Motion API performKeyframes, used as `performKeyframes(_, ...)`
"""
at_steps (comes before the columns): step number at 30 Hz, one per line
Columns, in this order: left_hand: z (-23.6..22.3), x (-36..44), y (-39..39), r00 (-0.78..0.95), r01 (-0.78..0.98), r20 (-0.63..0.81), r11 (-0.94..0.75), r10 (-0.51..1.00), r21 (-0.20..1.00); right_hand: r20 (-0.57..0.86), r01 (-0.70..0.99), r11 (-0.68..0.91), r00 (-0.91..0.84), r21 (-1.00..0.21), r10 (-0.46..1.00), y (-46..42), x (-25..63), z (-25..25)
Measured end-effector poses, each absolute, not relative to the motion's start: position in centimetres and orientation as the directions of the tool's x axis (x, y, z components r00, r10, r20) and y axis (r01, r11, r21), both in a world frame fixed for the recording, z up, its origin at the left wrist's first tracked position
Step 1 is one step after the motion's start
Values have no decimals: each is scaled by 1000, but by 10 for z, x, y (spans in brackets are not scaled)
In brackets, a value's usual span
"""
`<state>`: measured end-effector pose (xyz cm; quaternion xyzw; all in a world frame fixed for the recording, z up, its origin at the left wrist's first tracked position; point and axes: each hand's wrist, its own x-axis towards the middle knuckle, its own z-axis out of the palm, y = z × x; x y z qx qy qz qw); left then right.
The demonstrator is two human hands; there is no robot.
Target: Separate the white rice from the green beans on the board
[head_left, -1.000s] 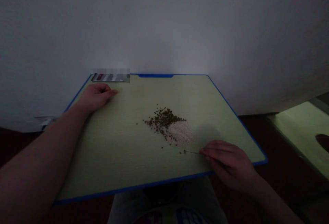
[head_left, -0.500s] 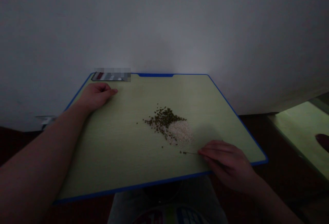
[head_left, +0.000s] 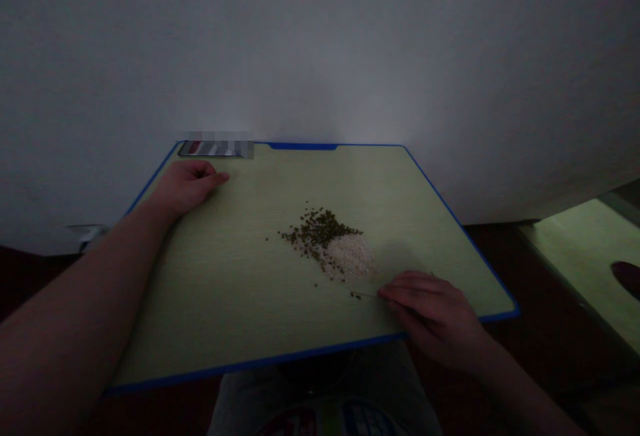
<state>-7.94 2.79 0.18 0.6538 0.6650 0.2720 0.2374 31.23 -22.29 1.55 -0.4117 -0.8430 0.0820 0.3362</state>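
My right hand [head_left: 433, 313] is closed in a pinch on a thin, pale stick [head_left: 367, 295] near the front right of the table [head_left: 220, 303]. The stick's tip points left, by a few small dark green beans [head_left: 355, 295]. Just beyond it lies a heap of pale rice-like grains [head_left: 353, 256], touching a loose spread of green beans [head_left: 323, 225] behind and to the left. Some beans are mixed in where the two heaps meet. At the far left, my left hand [head_left: 187, 186] rests on the tabletop as a loose fist, with no object showing in it.
A phone-like flat device [head_left: 213, 149], partly blurred out, lies at the back left corner behind my left hand. Blue edging [head_left: 260, 361] borders the table. A plain wall [head_left: 320, 56] stands directly behind. To the right is another pale surface [head_left: 590, 256].
My right hand has shifted slightly left with the stick, whose tip is now at the few stray beans. My left hand stays where it was.
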Motion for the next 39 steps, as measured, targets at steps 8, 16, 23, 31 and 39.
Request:
performKeyframes(8, 4, -77, 27, -32, 737, 42, -5, 999, 675, 400, 592, 606, -456, -531, 795, -225, 297, 20)
performKeyframes(16, 4, -77, 27, -26, 739, 44, -10, 999, 674, 130, 675, 287, -274, -680, 953, -230, 284, 17)
performKeyframes(23, 3, -78, 28, -41, 736, 34, 7, 999, 676, 36, 682, 199, -246, -704, 969, -239, 266, 16)
performKeyframes(31, 2, -79, 28, -31, 737, 57, -16, 998, 675, 86, 645, 254, -281, -721, 956, -247, 249, 12)
performKeyframes(39, 3, -78, 28, -18, 717, 51, -23, 999, 697, 247, 752, 261, -134, -606, 960, -233, 253, 9)
